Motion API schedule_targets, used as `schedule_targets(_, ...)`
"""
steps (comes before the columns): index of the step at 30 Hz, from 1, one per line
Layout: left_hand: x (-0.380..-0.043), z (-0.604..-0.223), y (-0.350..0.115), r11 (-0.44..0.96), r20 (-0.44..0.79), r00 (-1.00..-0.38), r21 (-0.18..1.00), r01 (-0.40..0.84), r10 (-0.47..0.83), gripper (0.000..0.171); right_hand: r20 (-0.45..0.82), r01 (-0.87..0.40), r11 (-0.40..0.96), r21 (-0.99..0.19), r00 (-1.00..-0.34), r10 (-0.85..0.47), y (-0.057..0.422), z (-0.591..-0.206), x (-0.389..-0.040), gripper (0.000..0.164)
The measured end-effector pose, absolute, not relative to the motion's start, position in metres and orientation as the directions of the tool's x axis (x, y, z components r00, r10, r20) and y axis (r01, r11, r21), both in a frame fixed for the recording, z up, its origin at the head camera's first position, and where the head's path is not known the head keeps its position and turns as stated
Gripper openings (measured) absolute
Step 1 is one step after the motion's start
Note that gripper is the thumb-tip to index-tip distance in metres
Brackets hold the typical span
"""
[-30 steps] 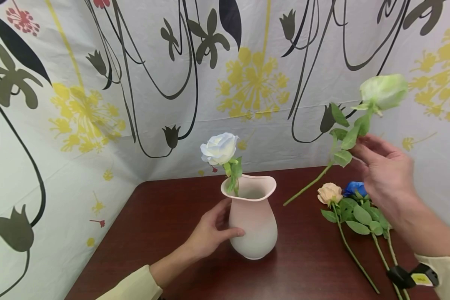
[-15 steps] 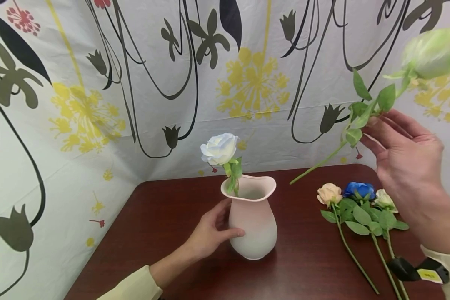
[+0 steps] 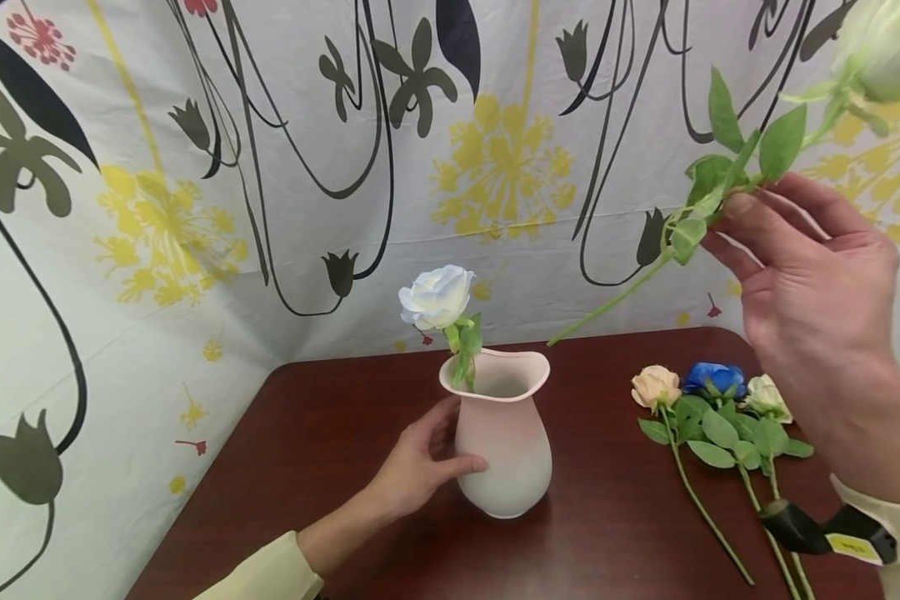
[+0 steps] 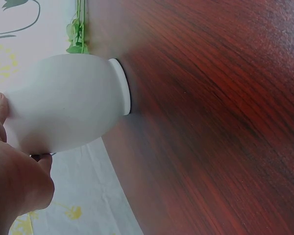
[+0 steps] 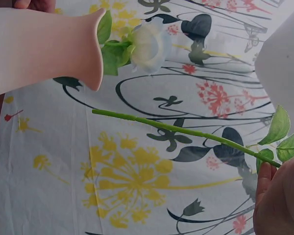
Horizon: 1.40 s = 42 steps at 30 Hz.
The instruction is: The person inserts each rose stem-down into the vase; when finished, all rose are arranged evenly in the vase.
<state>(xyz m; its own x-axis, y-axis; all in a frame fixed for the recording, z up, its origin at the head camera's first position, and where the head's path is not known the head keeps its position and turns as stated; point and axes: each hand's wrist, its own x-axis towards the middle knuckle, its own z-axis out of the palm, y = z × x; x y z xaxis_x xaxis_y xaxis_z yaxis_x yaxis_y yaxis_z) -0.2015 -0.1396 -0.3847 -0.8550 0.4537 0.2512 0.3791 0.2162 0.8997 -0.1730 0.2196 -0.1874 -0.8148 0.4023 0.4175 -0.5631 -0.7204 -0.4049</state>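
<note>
A pale pink-to-white vase [image 3: 506, 454] stands upright on the table, gripped at its left side by my left hand [image 3: 420, 467], thumb across the front. Inside it leans a white rose [image 3: 438, 298], its bloom above the rim on the left. Up at the right, my right hand [image 3: 821, 267] pinches the stem of a pale green rose [image 3: 888, 50], whose bloom is cut off by the frame's edge. That stem [image 5: 186, 131] slants down toward the vase, its tip apart from the mouth. In the left wrist view the vase's foot [image 4: 121, 87] rests on the wood.
On the table's right side lie a peach rose [image 3: 656, 387], a blue rose [image 3: 714, 380] and a cream rose [image 3: 767, 398], stems toward the front. The dark red wooden table [image 3: 330, 433] meets a flower-patterned cloth [image 3: 300, 208] behind and at the left.
My right hand has risen and moved right with the green rose, then brought its stem tip back left toward the vase. The cream rose has come into sight. My left hand holds still.
</note>
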Motion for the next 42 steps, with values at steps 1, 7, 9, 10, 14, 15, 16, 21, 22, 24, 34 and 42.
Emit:
schedule_targets(1,-0.201,-0.385,-0.14,0.216,0.251,-0.855,0.9,0.379,0.454,0.081,0.424,-0.559,-0.726,-0.402,-0.816,0.393,0.218,-0.186,-0.173,0.044)
schedule_targets(7,-0.201,-0.385,-0.14,0.216,0.248,-0.856,0.901,0.375,0.453,0.081,0.456,-0.525,-0.745,-0.411,-0.826,0.331,0.208,-0.185,-0.174,0.039)
schedule_targets(9,-0.201,-0.385,-0.14,0.215,0.249,-0.857,0.902,0.375,0.452,0.081,0.457,-0.516,-0.748,-0.417,-0.831,0.318,0.205,-0.185,-0.175,0.037)
schedule_targets(10,-0.201,-0.385,-0.14,0.213,0.249,-0.856,0.902,0.375,0.452,0.081,0.453,-0.509,-0.749,-0.424,-0.835,0.311,0.203,-0.185,-0.175,0.036)
schedule_targets(14,-0.201,-0.384,-0.139,0.211,0.255,-0.855,0.9,0.38,0.451,0.081,0.441,-0.475,-0.747,-0.466,-0.856,0.27,0.197,-0.187,-0.176,0.031)
schedule_targets(15,-0.201,-0.384,-0.14,0.212,0.257,-0.855,0.899,0.382,0.451,0.081,0.439,-0.468,-0.74,-0.484,-0.861,0.257,0.195,-0.189,-0.176,0.029)
schedule_targets(16,-0.201,-0.384,-0.14,0.212,0.259,-0.854,0.899,0.384,0.452,0.081,0.438,-0.459,-0.733,-0.502,-0.866,0.242,0.193,-0.191,-0.177,0.028)
schedule_targets(21,-0.201,-0.385,-0.14,0.219,0.259,-0.853,0.895,0.388,0.452,0.08,0.459,-0.45,-0.641,-0.621,-0.873,0.167,0.18,-0.201,-0.181,0.028)
schedule_targets(22,-0.201,-0.385,-0.14,0.22,0.258,-0.853,0.895,0.388,0.453,0.081,0.463,-0.451,-0.614,-0.648,-0.873,0.152,0.177,-0.204,-0.181,0.028)
schedule_targets(24,-0.201,-0.385,-0.14,0.222,0.256,-0.855,0.896,0.385,0.452,0.081,0.472,-0.45,-0.572,-0.685,-0.873,0.122,0.171,-0.209,-0.182,0.028)
schedule_targets(34,-0.2,-0.384,-0.139,0.211,0.254,-0.854,0.901,0.38,0.454,0.081,0.45,-0.415,-0.353,-0.839,-0.893,-0.022,0.147,-0.231,-0.185,0.027)
schedule_targets(42,-0.201,-0.384,-0.139,0.214,0.25,-0.855,0.901,0.377,0.454,0.08,0.395,-0.382,-0.118,-0.916,-0.912,-0.114,0.134,-0.243,-0.186,0.022)
